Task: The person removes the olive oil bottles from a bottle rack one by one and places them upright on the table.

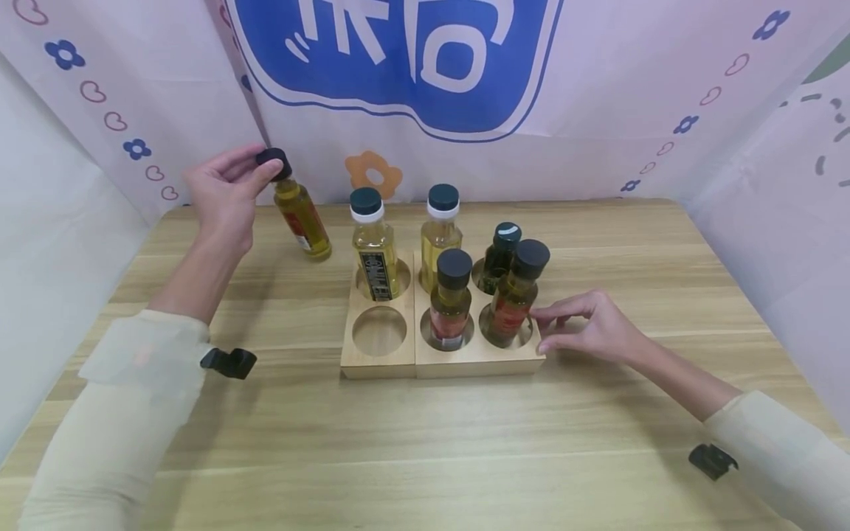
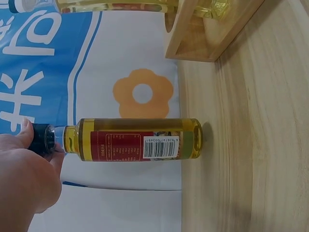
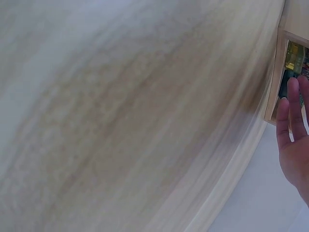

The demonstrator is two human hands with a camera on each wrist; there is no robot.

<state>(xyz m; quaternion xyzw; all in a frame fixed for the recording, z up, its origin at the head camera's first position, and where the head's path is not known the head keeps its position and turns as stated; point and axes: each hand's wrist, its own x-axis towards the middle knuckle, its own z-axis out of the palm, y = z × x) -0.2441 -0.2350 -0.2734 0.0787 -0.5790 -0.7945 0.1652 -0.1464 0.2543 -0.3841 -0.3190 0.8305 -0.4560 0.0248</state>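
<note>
Ok so the bottom of the held bottle (image 1: 302, 217) is the tricky bit: it's right down by the tabletop (image 1: 425, 457), left of the wooden rack (image 1: 378, 369) and about level with its back row, but no telling if it actually touches the wood. The person's left hand (image 1: 226, 195) pinches it by the black cap (image 2: 43, 138), thumb against fingers, with some of those fingers tucked out of sight.

The right hand (image 1: 591, 335) is at the rack's right end, fingers fairly straight with a gap between them and the thumb. Contact there is hard to make out. The right wrist cam doesn't help much: mostly blurry table, hand cut off at the edge, thumb out of frame. It does show the rack's open end behind the fingers (image 3: 294, 104) though, with something dark and something yellow inside.

Only the left wrist cam gets the barcode (image 2: 161, 147) on the held bottle's red label; it crops most of the rack.

Head view has 5 bottles in the rack: 2 black-capped, front middle (image 1: 451, 306) and front right (image 1: 514, 299), partly blocking the pale oil bottle (image 1: 440, 240) and the small dark bottle (image 1: 508, 243) behind them. Another pale bottle (image 1: 375, 251) sits back left, behind the bare front-left hole (image 1: 379, 332). A printed backdrop (image 1: 598, 96) hangs behind the rack.
</note>
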